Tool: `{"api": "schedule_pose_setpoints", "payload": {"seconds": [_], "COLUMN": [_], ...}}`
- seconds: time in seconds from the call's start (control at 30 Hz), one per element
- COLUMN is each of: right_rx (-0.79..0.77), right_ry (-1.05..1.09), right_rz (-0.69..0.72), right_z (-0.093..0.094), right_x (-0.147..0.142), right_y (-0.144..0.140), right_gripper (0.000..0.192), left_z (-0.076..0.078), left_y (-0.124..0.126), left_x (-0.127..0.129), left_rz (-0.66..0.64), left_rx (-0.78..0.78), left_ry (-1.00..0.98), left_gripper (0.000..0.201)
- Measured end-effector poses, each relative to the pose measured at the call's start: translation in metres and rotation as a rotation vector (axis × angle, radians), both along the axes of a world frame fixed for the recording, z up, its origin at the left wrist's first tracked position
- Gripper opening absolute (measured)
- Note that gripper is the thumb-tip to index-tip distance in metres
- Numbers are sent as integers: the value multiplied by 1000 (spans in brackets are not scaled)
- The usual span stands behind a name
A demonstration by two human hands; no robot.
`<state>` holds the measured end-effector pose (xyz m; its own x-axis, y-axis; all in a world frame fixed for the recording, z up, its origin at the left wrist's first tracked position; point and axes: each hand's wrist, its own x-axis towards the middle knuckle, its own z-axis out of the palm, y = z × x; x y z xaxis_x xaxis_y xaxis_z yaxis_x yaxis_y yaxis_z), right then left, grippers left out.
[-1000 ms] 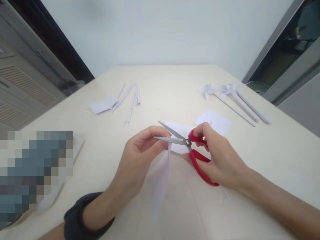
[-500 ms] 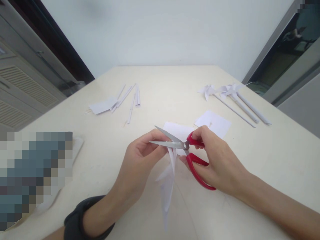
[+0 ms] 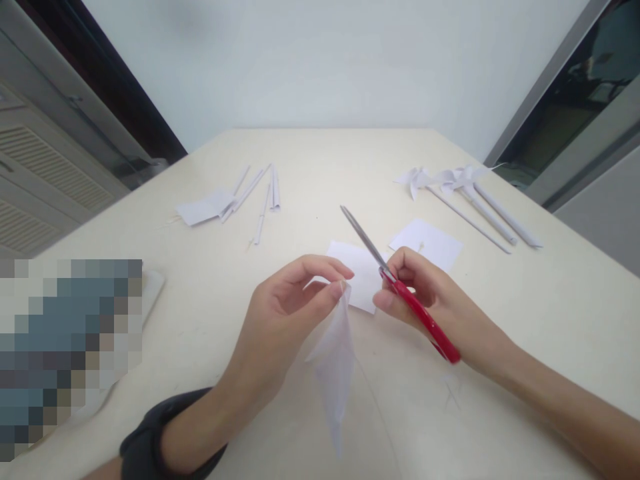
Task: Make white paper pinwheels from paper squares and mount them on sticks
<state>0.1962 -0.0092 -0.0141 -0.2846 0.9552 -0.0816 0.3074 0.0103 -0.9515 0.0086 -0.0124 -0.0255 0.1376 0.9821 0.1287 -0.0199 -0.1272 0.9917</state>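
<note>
1. Two hands have drawn apart: the right hand (image 3: 425, 300) now grips the scissors (image 3: 400, 290) with blades closed, lifted away.
2. The folded paper (image 3: 334, 360) (cut, apparently) hangs pinched from the left hand (image 3: 285, 313), just left of the scissors.

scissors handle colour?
Red, on the scissors in the right hand; head view.

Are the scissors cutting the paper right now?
No, the scissors in the right hand point away, blades closed, apart from the paper.
</note>
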Motion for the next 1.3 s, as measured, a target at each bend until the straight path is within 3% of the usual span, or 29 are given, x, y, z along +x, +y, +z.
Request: {"api": "schedule_pose_setpoints", "payload": {"seconds": [0.13,0.27,0.43,0.6,0.67,0.73,0.83,0.93,1.0,1.3], "right_rx": [-217,-363,-331,-310,-319,-319,-302,-288,-280,-271], "right_ry": [181,212,218,144,104,81,95,124,124,113], "right_rz": [92,175,153,93,85,81,96,109,109,97], "right_z": [3,1,-4,-1,0,-2,-7,-9,-8,-7], "right_x": [5,9,11,10,8,7,7,8,7,7], "right_y": [6,7,7,9,9,10,10,10,10,8], "right_gripper": [19,19,18,23,25,26,25,23,23,22], "left_z": [4,4,-1,-2,0,4,7,4,1,-2], "left_y": [4,10,16,17,15,12,6,3,2,4], "left_x": [-3,-6,-8,-11,-11,-10,-6,-3,-2,-2], "left_rz": [103,210,260,228,236,239,73,-179,-259,-215], "left_rx": [127,137,91,118,237,462,768,746,682,661], "left_ry": [129,196,243,331,404,512,729,907,952,881], "left_gripper": [7,4,5,3,7,16,22,28,26,18]}}
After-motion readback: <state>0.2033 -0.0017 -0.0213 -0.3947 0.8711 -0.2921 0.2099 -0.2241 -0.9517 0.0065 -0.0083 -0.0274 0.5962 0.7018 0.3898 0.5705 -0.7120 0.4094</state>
